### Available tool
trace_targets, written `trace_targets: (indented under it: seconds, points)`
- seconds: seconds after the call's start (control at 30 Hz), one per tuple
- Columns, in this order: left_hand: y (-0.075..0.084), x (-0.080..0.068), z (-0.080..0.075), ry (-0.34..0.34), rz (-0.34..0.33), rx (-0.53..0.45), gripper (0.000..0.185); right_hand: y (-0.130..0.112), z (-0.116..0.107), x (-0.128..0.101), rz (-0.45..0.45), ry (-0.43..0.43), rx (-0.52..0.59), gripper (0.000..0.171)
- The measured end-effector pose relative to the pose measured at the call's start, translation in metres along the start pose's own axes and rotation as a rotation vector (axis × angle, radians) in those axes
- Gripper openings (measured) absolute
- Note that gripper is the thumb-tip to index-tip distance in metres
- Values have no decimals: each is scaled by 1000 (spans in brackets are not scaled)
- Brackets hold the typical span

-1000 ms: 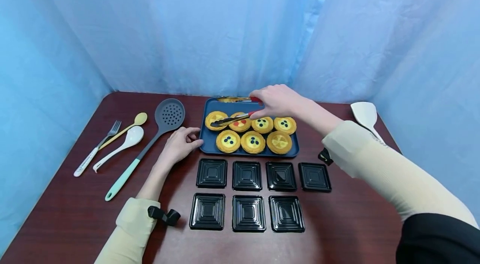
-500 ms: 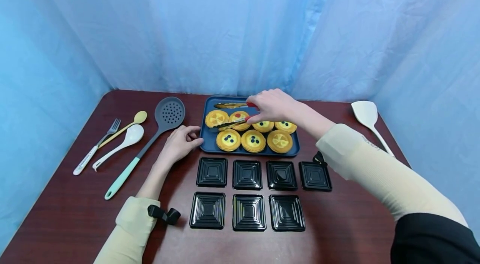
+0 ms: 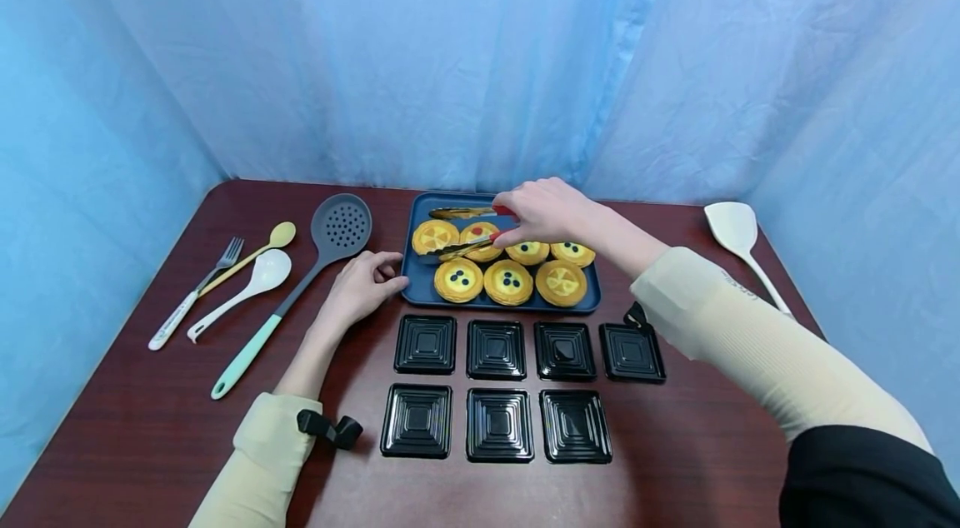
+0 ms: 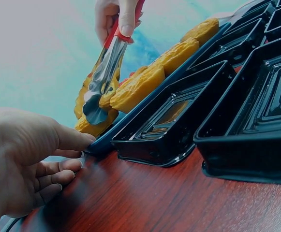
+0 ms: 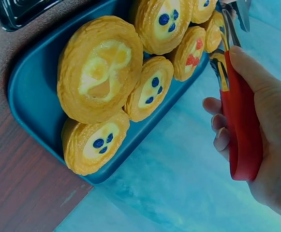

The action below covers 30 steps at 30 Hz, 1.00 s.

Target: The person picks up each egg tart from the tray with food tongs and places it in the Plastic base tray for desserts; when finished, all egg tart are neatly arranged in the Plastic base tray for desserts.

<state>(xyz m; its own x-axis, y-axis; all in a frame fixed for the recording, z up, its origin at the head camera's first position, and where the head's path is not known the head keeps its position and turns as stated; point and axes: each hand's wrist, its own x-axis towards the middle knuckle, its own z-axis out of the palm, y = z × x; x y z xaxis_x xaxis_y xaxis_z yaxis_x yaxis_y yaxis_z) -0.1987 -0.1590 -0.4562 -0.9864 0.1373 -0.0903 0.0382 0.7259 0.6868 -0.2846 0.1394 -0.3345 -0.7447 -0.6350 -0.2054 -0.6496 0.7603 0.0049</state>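
Head view first: shows the right hand [image 3: 543,211] over the far side of the blue tray [image 3: 408,285], curled around the red handle of the tongs [image 3: 459,247]. Grips them with thumb on top and fingers wrapped under, as seen plainly from the right wrist view [image 5: 239,130]. Keeps the two metal arms of the tongs apart, one on each side of the back row of tarts, with the tips near the tart with red dots [image 3: 480,238]; cannot tell whether the tips already touch it. From the left wrist view, shows the tongs [image 4: 104,72] coming down steeply onto the tarts.

Rests the left hand [image 3: 360,286] on the table just beside the tray, thumb against the tray's left edge, other fingers loosely curled and holding nothing.

About progress: counts seven tarts, all of them on the tray, four behind and three in front. Counts also seven black containers [image 3: 425,343] in two rows near the tray, with no tart in any of them. So, judging from this, nothing moved over yet; no tart lifted, only the tongs placed around the first one.

Lying to the left: a grey skimmer [image 3: 339,230], a fork [image 3: 197,295] and two spoons [image 3: 251,278]. Lying to the right, well apart: a white spatula [image 3: 731,230].
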Motion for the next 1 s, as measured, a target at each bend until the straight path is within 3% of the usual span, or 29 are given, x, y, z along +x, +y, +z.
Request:
trace_targets:
  seconds: [1.0]
  points:
    - [1, 1, 1, 1, 1, 5, 49, -1, 2, -1, -16, 3, -27, 56]
